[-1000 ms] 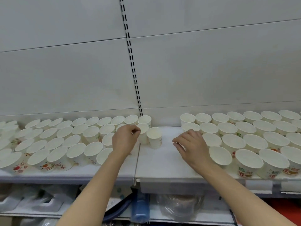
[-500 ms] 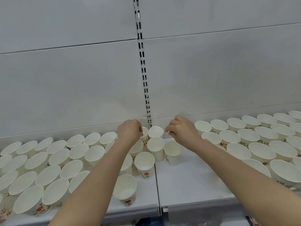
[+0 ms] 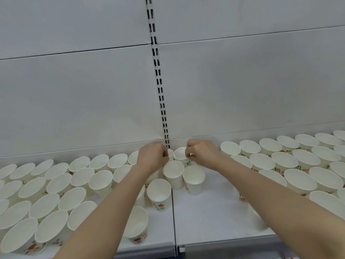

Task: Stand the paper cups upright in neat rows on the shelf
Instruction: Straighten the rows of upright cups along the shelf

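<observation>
White paper cups stand upright in rows on the white shelf point(image 3: 205, 217), several on the left point(image 3: 56, 184) and several on the right point(image 3: 283, 161). At the back, by the slotted upright, my left hand point(image 3: 152, 157) pinches the rim of a mostly hidden back-row cup point(image 3: 170, 152). My right hand point(image 3: 202, 155) pinches the rim of the neighbouring back-row cup point(image 3: 179, 153). In front of them stand loose cups: one point(image 3: 173, 171), another point(image 3: 194, 177), a third point(image 3: 158, 190) and one near the front edge point(image 3: 135, 223).
The white back panel and its black-slotted upright point(image 3: 161, 101) rise right behind the back row. A seam point(image 3: 173, 217) splits the shelf into two boards. Bare shelf shows between the centre cups and the right rows, partly under my right forearm.
Both hands have reached from mid-shelf to the back row by the upright. In the last half second my right hand slid left onto a back cup's rim. My view has moved closer.
</observation>
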